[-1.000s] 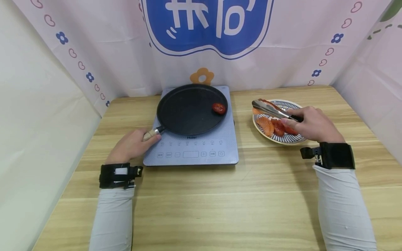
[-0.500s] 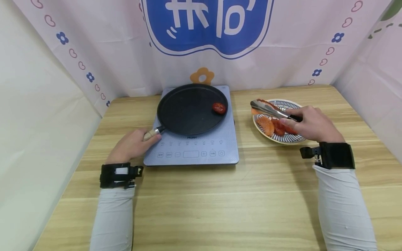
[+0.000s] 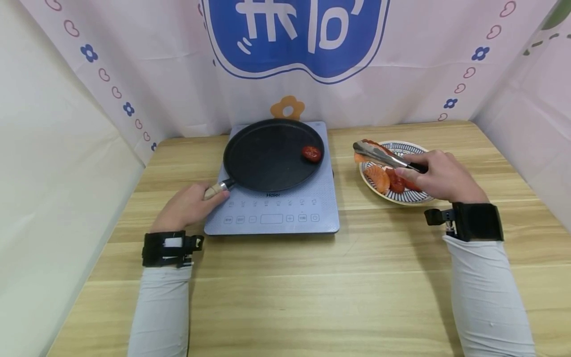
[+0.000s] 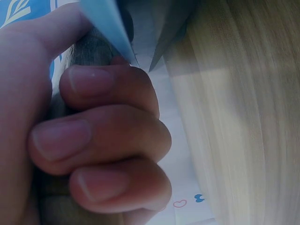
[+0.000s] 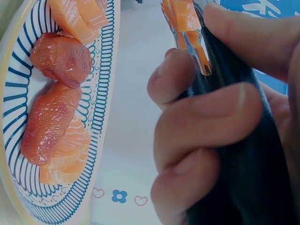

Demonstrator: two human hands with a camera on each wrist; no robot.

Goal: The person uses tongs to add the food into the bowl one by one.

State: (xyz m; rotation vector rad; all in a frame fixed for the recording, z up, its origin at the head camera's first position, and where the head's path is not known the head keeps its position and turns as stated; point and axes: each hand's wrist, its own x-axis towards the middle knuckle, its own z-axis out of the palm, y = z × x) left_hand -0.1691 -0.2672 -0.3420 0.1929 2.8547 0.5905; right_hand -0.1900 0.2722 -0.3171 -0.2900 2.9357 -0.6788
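Handle: my left grip clamps it, likely steadying the pan.
Tongs: my right grip squeezes them, presumably to secure salmon.

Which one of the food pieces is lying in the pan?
The dark red piece, near the right rim of the pan; the others lie on the plate or are in the tongs.

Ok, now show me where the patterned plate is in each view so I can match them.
Head: the plate is right of the pan, partly hidden by the tongs and right hand.
Left wrist: not in this picture.
Right wrist: the plate fills the left side.
Shared landmark: the white printed cloth.
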